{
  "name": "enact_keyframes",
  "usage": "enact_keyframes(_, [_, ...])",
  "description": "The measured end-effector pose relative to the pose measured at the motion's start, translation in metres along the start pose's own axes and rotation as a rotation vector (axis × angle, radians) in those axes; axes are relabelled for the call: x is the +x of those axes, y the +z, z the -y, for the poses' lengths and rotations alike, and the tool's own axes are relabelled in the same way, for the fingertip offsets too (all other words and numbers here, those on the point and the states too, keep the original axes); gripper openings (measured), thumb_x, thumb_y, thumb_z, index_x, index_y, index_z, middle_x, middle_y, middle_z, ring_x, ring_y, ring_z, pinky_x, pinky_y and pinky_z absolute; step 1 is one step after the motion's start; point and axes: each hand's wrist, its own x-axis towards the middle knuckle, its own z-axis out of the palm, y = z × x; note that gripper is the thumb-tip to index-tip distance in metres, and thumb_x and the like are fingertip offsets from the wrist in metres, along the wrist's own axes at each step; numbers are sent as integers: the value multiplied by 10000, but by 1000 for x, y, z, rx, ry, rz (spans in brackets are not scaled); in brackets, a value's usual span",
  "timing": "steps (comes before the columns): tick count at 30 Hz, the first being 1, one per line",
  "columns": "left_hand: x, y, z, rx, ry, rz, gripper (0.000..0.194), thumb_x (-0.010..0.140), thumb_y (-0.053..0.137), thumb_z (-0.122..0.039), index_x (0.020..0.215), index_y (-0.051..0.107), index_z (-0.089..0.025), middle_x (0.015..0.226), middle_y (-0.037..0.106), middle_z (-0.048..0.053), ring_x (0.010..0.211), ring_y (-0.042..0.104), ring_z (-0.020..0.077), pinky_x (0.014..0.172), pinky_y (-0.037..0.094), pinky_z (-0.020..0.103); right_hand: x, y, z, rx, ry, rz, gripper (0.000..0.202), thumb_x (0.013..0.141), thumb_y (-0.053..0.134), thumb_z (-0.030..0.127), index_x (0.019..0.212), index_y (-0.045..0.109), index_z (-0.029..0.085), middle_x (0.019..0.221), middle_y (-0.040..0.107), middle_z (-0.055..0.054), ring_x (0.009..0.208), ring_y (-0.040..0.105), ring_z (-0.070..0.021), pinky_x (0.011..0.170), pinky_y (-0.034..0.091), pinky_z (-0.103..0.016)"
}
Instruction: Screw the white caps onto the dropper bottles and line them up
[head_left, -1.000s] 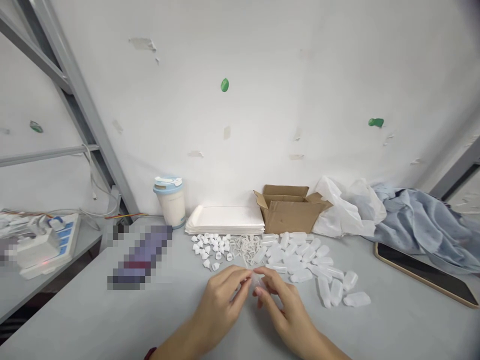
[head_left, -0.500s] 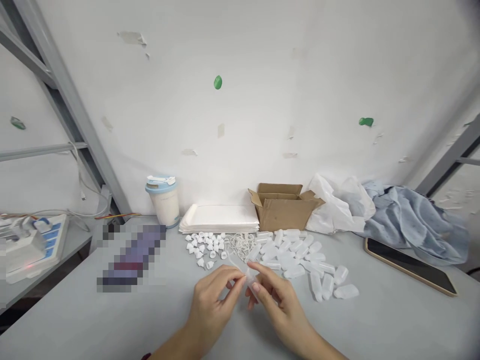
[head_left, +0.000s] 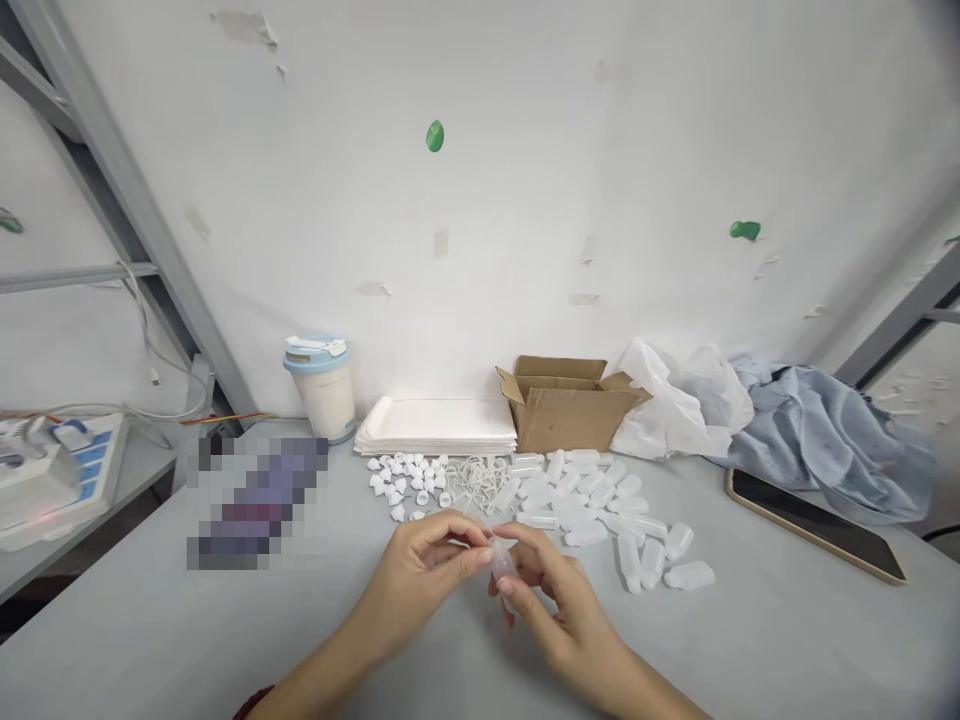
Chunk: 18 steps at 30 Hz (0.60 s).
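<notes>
Scraps of tape [head_left: 441,243] and green patches [head_left: 435,136] dot the pale wall [head_left: 517,190] behind the grey surface [head_left: 127,620]. Along it I see a lidded cup [head_left: 324,395], a white stack [head_left: 435,425], an open cardboard box [head_left: 566,420], a plastic bag [head_left: 656,410], crumpled blue cloth [head_left: 832,440] and a phone [head_left: 817,525]. White caps [head_left: 397,486], pale loops [head_left: 480,482] and translucent bottles [head_left: 600,490] lie spread out nearer. One small bottle [head_left: 503,562] sits between the two hands: the right hand [head_left: 559,600] grasps its body, the left hand [head_left: 420,575] pinches its upper end. Those fingertips hide the very tip from me. A purplish item [head_left: 262,495] is blurred into blocks; the dark red band [head_left: 253,702] is cut off below. A moment ago a thin strand ran up from the left fingertips; now the left hand covers that spot and lies flatter.
</notes>
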Motion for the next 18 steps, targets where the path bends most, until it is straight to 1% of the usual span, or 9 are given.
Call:
enact_keyframes(4, [1,-1,2,-51,-37,-22,83,800,645,-245,781,682,-172,803,698,34,724,666,154,698,565,276,-1,-2,2,-76,-34,-15,314,953,426,291,1263,448,245,702,557,16,604,553,-125,584,440,-247])
enact_keyframes(8, [1,-1,3,-55,-111,-60,87,765,679,-251,788,663,-168,732,691,20,708,666,154,679,559,268,-1,-1,2,-75,-54,-2,290,946,431,270,1230,476,227,704,582,11,631,570,-133,642,466,-266])
enact_keyframes(10, [0,0,2,-62,-131,-47,99,766,678,-256,792,642,-168,734,685,17,698,667,154,670,559,270,-1,1,1,-48,-45,1,286,947,429,263,1228,469,224,741,621,-1,674,601,-141,675,475,-272])
enact_keyframes(12, [-1,-1,0,-26,-119,-15,92,792,651,-260,813,632,-172,745,684,17,703,674,159,665,564,274,-1,3,0,-6,-17,3,292,950,426,272,1236,462,224,801,657,-21,736,632,-152,710,482,-283])
enact_keyframes(14, [-2,-2,-4,150,-50,-2,66,812,630,-246,824,641,-182,766,693,17,708,675,159,667,563,271,0,5,-1,51,33,8,299,952,431,305,1237,471,225,848,677,-40,789,652,-169,725,486,-295])
enact_keyframes(15, [-3,-4,-5,287,23,-14,50,817,626,-230,827,647,-187,775,697,16,705,671,157,665,558,267,0,5,-1,87,63,3,302,950,437,327,1230,480,224,862,679,-47,803,659,-177,727,487,-301])
enact_keyframes(16, [-4,-5,-6,437,121,-39,38,824,617,-208,826,650,-190,775,696,15,697,662,153,661,550,263,1,6,-1,131,96,-8,302,946,445,350,1216,490,222,878,680,-53,807,665,-181,730,488,-306])
enact_keyframes(18, [-5,-5,-7,694,353,-106,75,846,580,-148,826,641,-186,754,682,13,669,636,144,640,530,259,2,6,1,243,163,-44,291,931,472,388,1161,514,213,902,678,-59,797,671,-181,756,488,-318])
